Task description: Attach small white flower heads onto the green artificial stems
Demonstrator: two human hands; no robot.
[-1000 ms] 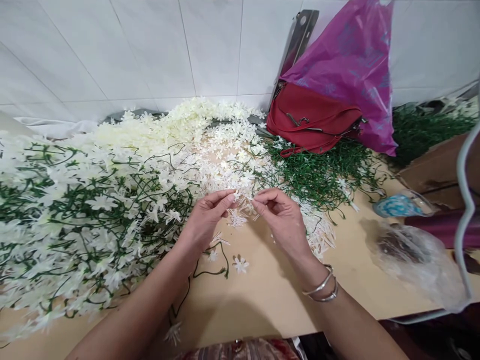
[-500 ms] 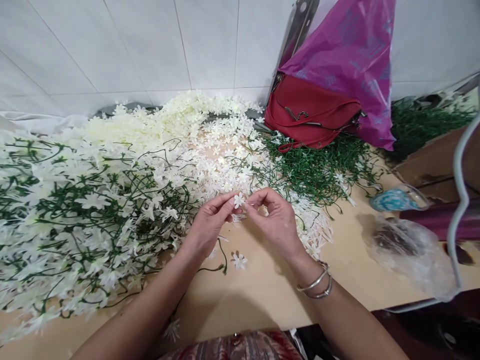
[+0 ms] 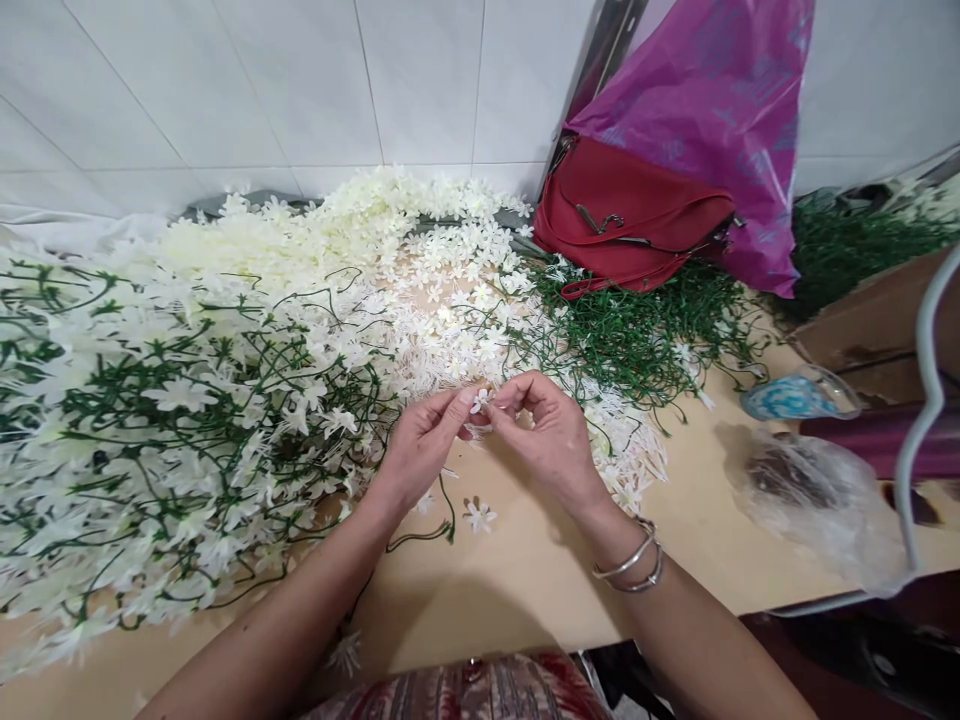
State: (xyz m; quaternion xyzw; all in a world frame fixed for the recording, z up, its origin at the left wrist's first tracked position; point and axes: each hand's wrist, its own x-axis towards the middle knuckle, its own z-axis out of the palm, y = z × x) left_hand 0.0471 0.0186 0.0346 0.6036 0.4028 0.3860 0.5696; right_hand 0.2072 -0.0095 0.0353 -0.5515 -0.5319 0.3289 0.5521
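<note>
A small white artificial flower (image 3: 481,401) is pinched between the fingertips of both hands over the near middle of the table. My left hand (image 3: 429,440) is closed on its left side, thumb on top. My right hand (image 3: 546,430) grips it from the right with thumb and forefinger. Whatever lies under the petals is hidden by the fingers. Below the hands, a loose white flower (image 3: 478,515) rests on the tabletop beside a green plastic stem (image 3: 448,510). Behind the fingertips spreads a heap of loose white petals and flowers (image 3: 442,340).
On the left lies a large pile of white flowers on green stems (image 3: 180,430). Bare green stems (image 3: 637,325) lie under a red handbag (image 3: 630,215), with a purple plastic bag (image 3: 720,110) behind. A clear plastic bag (image 3: 817,500) and a grey cable (image 3: 926,380) are at right.
The flower between my fingertips has tilted, so its petals show less fully. Both hands stay in nearly the same place, and the camera view has shifted slightly.
</note>
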